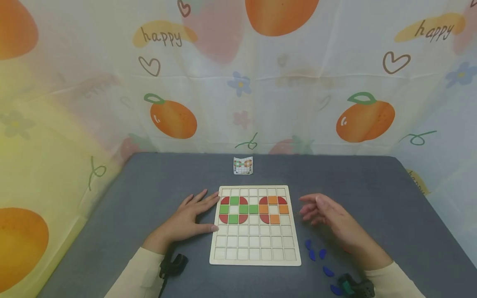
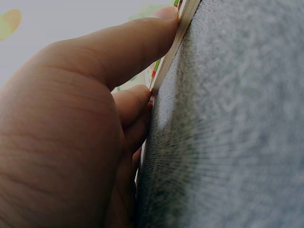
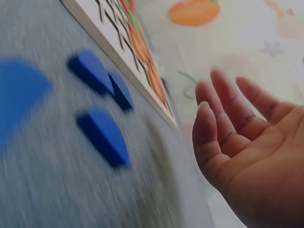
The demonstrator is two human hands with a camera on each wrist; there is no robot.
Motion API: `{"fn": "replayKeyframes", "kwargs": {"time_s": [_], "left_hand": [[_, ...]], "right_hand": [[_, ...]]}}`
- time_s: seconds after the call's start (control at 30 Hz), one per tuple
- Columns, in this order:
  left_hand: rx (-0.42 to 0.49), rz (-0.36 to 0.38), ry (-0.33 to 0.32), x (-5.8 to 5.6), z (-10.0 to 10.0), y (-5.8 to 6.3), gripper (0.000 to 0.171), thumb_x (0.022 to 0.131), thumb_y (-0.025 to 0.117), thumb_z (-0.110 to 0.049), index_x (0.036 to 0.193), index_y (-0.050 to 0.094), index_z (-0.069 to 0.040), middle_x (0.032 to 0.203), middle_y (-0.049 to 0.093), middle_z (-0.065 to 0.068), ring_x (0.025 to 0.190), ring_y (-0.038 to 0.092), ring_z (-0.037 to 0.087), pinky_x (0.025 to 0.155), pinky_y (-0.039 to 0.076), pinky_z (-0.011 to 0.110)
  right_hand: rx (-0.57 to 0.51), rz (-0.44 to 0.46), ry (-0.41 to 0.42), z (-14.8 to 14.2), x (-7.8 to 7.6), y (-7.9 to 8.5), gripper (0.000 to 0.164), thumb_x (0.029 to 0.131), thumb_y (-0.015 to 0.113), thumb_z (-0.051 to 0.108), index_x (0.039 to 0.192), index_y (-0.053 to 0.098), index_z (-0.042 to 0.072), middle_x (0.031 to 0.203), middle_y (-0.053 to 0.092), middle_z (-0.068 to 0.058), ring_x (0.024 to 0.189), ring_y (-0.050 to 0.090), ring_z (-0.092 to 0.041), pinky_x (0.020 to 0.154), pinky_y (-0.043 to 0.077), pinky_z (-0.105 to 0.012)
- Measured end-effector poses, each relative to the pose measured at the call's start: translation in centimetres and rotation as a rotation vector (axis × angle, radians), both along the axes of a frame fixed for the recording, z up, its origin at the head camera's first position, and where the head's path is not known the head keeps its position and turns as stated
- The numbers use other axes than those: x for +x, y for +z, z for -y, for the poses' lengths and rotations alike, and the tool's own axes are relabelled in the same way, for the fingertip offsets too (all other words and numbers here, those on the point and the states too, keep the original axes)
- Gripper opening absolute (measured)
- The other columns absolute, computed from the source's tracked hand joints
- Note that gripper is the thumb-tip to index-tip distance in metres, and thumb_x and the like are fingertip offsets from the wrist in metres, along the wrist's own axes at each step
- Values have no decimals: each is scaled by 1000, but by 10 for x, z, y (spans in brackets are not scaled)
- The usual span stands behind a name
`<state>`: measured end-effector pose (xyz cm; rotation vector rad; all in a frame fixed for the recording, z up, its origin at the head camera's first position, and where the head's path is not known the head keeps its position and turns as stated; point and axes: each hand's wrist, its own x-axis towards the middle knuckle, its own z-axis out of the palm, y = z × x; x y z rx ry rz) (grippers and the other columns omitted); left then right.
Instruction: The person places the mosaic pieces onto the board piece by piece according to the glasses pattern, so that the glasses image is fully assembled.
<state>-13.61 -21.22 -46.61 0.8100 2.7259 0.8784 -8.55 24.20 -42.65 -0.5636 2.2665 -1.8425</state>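
Note:
A wooden grid board (image 1: 255, 263) lies on the table. On its left, red rounded pieces (image 1: 243, 218) and green squares (image 1: 234, 200) surround a bare cell; one green square (image 1: 253, 209) sits mid-row. To the right, orange squares (image 1: 283, 209) and red rounded pieces (image 1: 263, 218) ring another bare cell, with bare wood at that ring's lower right corner. My left hand (image 1: 190, 219), fingers extended, touches the board's left edge with thumb and fingertips. Beyond the right edge, my right hand (image 1: 337, 221) hovers with loosely bent fingers, holding nothing. Below it lie several blue rounded pieces (image 1: 328, 271).
A small printed card (image 1: 243, 165) with a coloured pattern is behind the board on the grey table (image 1: 179, 174). Dark wrist devices (image 1: 174, 265) are on both arms. A fruit-patterned cloth (image 1: 208, 82) hangs along the table's back and sides.

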Motion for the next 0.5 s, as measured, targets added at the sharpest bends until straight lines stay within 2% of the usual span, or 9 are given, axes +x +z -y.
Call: {"fn": "replayKeyframes", "kwargs": {"time_s": [0.07, 0.27, 0.5], "left_hand": [[2, 0, -1, 0, 0, 0, 93, 94, 81, -59, 170, 42, -22, 174, 35, -6, 164, 15, 36, 125, 3, 69], [3, -5, 6, 0, 0, 1, 94, 94, 81, -58, 170, 42, -21, 174, 36, -4, 164, 15, 37, 125, 3, 69], [2, -4, 6, 0, 0, 1, 93, 94, 81, -59, 170, 43, -21, 174, 36, -3, 164, 15, 37, 125, 3, 68]], "right_hand": [[-16, -26, 19, -12, 1, 1, 50, 123, 23, 23, 147, 55, -7, 120, 65, -26, 108, 70, -35, 89, 57, -35], [-63, -44, 43, -47, 6, -3, 51, 122, 19, 20, 148, 63, 22, 123, 67, -20, 110, 69, -29, 92, 55, -32], [-75, -16, 47, -76, 15, -15, 53, 121, 20, 16, 146, 65, 30, 124, 70, -13, 111, 70, -22, 93, 54, -27]]}}
